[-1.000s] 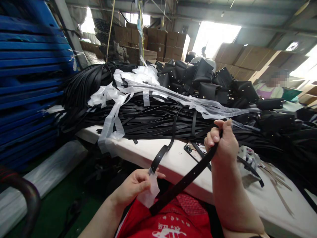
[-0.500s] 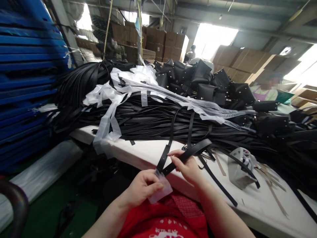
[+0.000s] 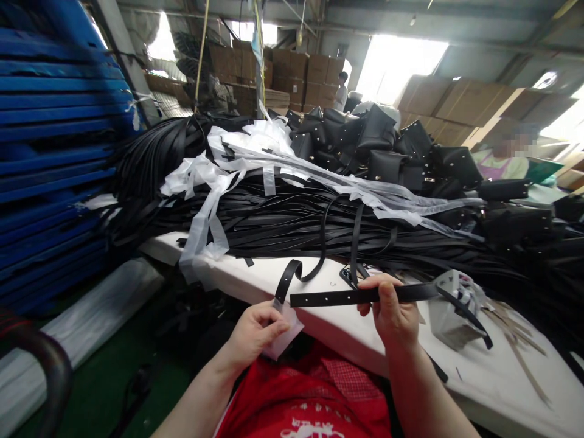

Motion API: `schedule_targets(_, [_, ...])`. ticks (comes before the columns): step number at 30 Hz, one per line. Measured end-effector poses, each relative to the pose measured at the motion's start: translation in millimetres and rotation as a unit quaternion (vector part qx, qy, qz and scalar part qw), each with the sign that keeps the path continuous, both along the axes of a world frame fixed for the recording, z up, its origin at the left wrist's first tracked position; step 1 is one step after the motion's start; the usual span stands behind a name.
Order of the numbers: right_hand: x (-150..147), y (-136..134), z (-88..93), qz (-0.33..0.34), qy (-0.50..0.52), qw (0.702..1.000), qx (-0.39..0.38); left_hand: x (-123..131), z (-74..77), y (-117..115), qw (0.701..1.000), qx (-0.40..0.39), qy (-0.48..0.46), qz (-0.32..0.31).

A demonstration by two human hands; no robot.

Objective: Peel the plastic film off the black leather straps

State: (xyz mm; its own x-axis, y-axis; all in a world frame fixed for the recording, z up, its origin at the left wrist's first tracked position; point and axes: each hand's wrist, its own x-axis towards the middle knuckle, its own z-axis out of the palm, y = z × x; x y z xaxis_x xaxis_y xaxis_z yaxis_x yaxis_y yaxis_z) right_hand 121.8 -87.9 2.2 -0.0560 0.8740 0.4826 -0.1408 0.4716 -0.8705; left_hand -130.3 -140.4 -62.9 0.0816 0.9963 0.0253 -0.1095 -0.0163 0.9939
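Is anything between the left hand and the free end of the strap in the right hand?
Seemingly only the translucent film, pinched in the left hand and jutting below the end of that black strap; depth is unclear.

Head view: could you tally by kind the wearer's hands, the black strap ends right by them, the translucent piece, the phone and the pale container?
Hands: 2 (left hand, right hand)
Black strap ends: 2 (bent strap end, straight strap end)
Translucent piece: 1
Phone, partly hidden: 1
Pale container: 1
Total: 7
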Motion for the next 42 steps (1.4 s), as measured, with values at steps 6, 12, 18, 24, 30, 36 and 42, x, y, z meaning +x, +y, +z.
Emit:
schedule_targets(6, [9, -2, 1.2, -0.014, 0.025, 1.000, 0.012, -4, 0.5, 0, 1.000, -0.016, -0.014, 0.003])
schedule_targets(12, [9, -5, 4.6, 0.006, 0.018, 1.000, 0.009, -2, 2.7, 0, 1.000, -0.009, -0.027, 0.010])
schedule_targets(18, [3, -6, 6.9, 0.016, 0.022, 1.000, 0.004, -1, 5.2, -1, 0.999, -0.010, -0.035, -0.001])
schedule_targets(24, [6, -9, 7.0, 0.039, -0.026, 0.999, -0.015, -3, 5.6, 0, 1.000, 0.000, -0.024, 0.002])
schedule_targets(30, [-7, -9, 2.2, 0.103, -0.148, 0.978, -0.104, 4, 9.7, 0, 0.994, 0.051, 0.068, -0.065])
schedule_targets(36, [-52, -7, -18.4, 0.171, -0.273, 0.943, -0.086, 29, 1.1, -7, 0.992, 0.027, 0.126, -0.008])
schedule_targets(42, [-60, 0, -28.4, 0.075, -0.199, 0.969, -0.123, 22, 2.3, -11, 0.979, 0.108, 0.169, 0.029])
